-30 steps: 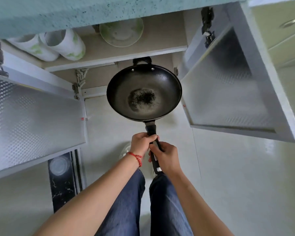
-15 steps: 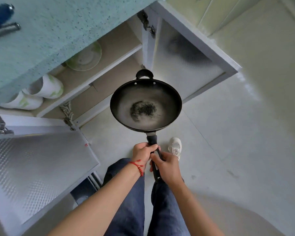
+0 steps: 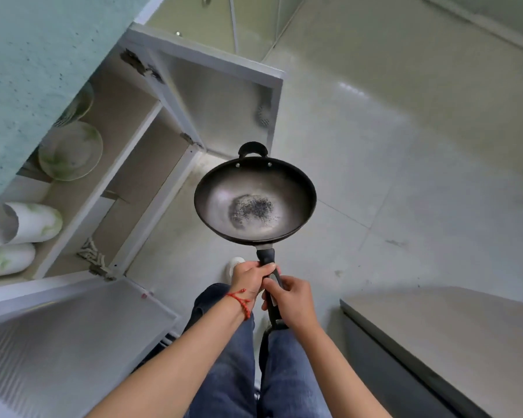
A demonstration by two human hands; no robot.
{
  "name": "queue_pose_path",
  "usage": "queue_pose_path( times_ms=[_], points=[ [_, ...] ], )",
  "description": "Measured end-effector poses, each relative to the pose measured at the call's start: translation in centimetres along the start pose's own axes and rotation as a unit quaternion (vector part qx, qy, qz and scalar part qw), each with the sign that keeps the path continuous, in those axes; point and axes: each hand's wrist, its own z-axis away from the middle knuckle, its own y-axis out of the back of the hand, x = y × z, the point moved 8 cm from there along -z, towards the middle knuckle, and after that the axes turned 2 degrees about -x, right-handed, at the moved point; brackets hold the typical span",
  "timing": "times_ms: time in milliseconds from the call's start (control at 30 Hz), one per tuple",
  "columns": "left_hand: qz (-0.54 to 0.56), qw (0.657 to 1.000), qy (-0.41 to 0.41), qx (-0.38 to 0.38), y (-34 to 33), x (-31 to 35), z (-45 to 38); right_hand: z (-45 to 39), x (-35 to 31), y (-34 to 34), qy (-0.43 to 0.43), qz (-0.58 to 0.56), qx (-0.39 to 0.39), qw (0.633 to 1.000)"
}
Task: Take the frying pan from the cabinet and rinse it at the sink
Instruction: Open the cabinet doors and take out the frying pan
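Above the floor, right of the open cabinet point(image 3: 127, 164), your left hand point(image 3: 248, 280) and right hand point(image 3: 290, 300) grip the frying pan point(image 3: 254, 200) by its handle, clear of the shelves; next, carry it level to the unseen sink.

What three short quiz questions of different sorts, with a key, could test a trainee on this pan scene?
1. True or false: both the left hand and the right hand grip the handle of the pan.
2. The pan is now: A) on a cabinet shelf, B) held over the floor, C) in a sink.
3. Fill in: the cabinet doors are ____.

Key: 1 true; 2 B; 3 open.
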Motion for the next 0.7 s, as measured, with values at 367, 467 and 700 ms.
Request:
queue_pose_path(
  times_ms=[367, 467, 700],
  points=[
    [-0.119, 0.989, -0.010, -0.086, -13.8, -3.4, 2.7, 4.4, 1.8, 13.4, 0.016, -0.065, 0.102, 0.992],
    [-0.154, 0.982, -0.018, -0.108, -17.5, -2.6, 3.0, 4.6, 1.0, 16.4, 0.017, -0.092, 0.123, 0.988],
    [-0.187, 0.969, -0.034, -0.159, -25.3, 2.2, 1.3, 2.5, -3.8, 21.9, 0.038, -0.173, 0.165, 0.970]
  ],
)
